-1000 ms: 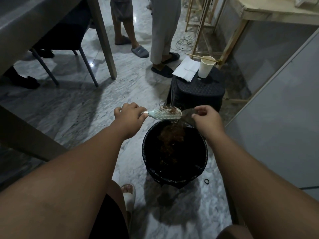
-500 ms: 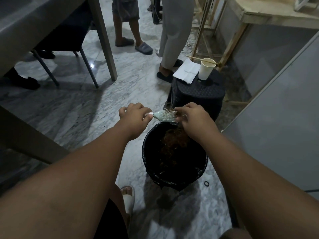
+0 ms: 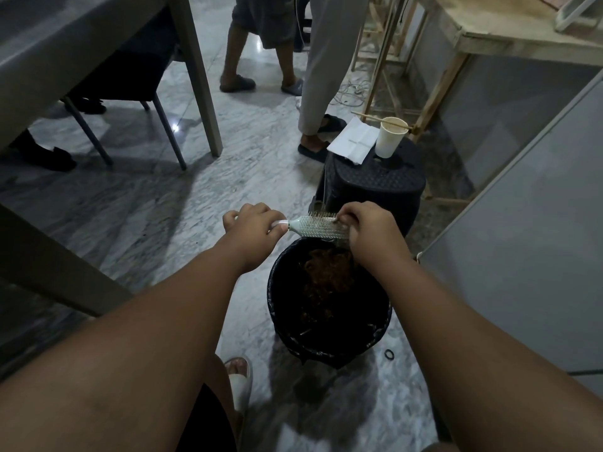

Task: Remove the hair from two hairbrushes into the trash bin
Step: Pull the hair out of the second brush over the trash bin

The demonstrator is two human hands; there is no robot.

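Head view, hair-pulling stage. The left hand (image 3: 253,228) grips the handle of a pale hairbrush (image 3: 318,227), fingers curled fully round it, and holds the brush level, directly above the far rim of the trash bin (image 3: 277,308). The right hand (image 3: 368,231) lies over the tip of the brush head, fingers curled in among the bristles. Whether strands are pinched between them is hidden by the knuckles.

Change: one second earlier the right hand was clear of the brush, beyond its tip and above the bin, and a reddish tuft showed on the bristles. Half a second earlier it had returned to the brush head. It now works at the tip end, and no tuft is visible on the exposed bristles.

Reading: one pull-and-drop cycle appears complete and another has begun. A mass of reddish hair (image 3: 326,272) already sits inside the black-lined bin, so the first brush is probably close to clean. No second brush is in view.

Behind the bin stands a dark stool (image 3: 375,185) bearing a paper cup (image 3: 390,140).
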